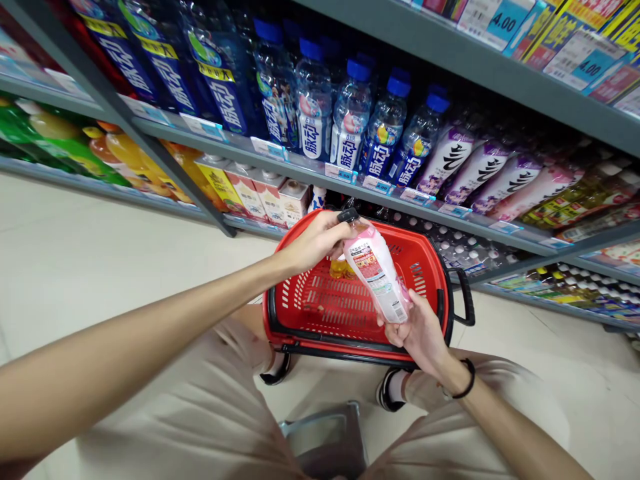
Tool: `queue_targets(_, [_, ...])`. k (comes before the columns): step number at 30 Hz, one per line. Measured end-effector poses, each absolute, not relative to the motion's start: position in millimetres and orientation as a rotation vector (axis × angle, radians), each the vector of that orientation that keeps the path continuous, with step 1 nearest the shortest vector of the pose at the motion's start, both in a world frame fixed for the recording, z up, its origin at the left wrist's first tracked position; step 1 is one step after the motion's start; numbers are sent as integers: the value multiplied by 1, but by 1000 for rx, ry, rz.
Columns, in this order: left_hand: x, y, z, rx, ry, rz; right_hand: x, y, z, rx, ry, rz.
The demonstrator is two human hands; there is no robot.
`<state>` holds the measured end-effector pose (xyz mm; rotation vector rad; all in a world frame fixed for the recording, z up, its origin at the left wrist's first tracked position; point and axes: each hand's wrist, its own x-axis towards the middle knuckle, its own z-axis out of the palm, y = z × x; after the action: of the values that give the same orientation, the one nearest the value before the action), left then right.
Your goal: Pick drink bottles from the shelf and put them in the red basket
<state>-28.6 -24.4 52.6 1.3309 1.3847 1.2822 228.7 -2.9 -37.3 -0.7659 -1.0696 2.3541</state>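
Upper right: blue price tag [505, 20] reads "4.00". Second price tag [593, 67], right of it, also reads "4.00". Centre shelf: blue-capped bottles [347, 143] carry "脉动" in white. Upper left: large blue bottles [227, 100] carry the same "脉动". Centre: pink bottle [377, 273] has label print and a barcode, too small to read.

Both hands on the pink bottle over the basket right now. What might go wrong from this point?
1. The pink bottle hangs tilted above the red basket, held only at its ends: left hand at the black cap, right hand under the base. A slip could drop it onto the yellow bottle below.
2. The basket sits by the shoes; a shifted foot might shove it away.
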Motion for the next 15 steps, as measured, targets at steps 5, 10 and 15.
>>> queue_targets(5, [-26, -25, 55, 1297, 1400, 1289, 227, -3, -36, -758, -1089, 2356])
queue_targets(10, [-25, -23, 52, 1270, 1464, 1289, 227, -5, -37, -756, -1137, 2327])
queue_targets(15, [-31, -18, 44, 1209, 1493, 1316, 229, -4, -35, -713, -1169, 2362])
